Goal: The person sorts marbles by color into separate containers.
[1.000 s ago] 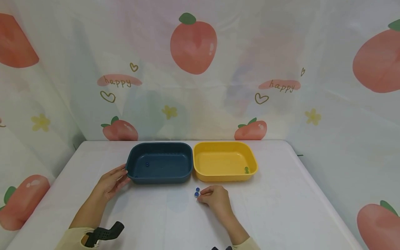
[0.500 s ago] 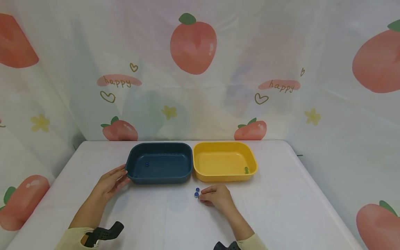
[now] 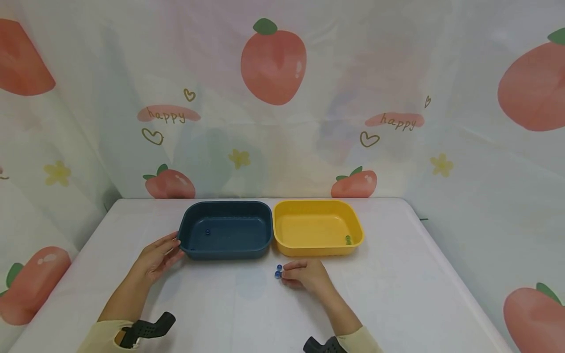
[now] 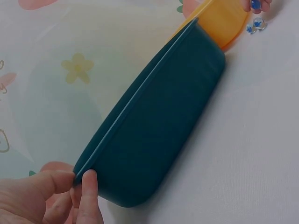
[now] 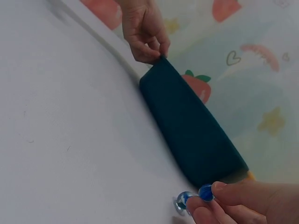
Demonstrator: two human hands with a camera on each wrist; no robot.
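My left hand point(image 3: 156, 259) pinches the left rim of the dark blue plastic bin point(image 3: 227, 255); in the left wrist view, its thumb and fingers point(image 4: 89, 189) are on that rim. Between thumb and fingertips, my right hand point(image 3: 306, 275) holds a clear marble with blue inside point(image 5: 206, 192), just above the table in front of the bins. Two more blue marbles point(image 4: 259, 23) lie close together on the table by those fingertips. One blue marble point(image 3: 208, 232) is inside the dark blue bin. In the head view the held marble cannot be told apart clearly.
A yellow bin point(image 3: 318, 251) stands against the dark blue one's right side, with green marbles point(image 3: 348, 240) in its right front corner. White cloth covers the table point(image 3: 212, 309). A fruit-printed curtain point(image 3: 282, 137) hangs behind the table.
My right hand has shifted slightly, its forearm swinging to the right and its fingertips drawing closer together beside the marbles. The left hand and both bins stay put.
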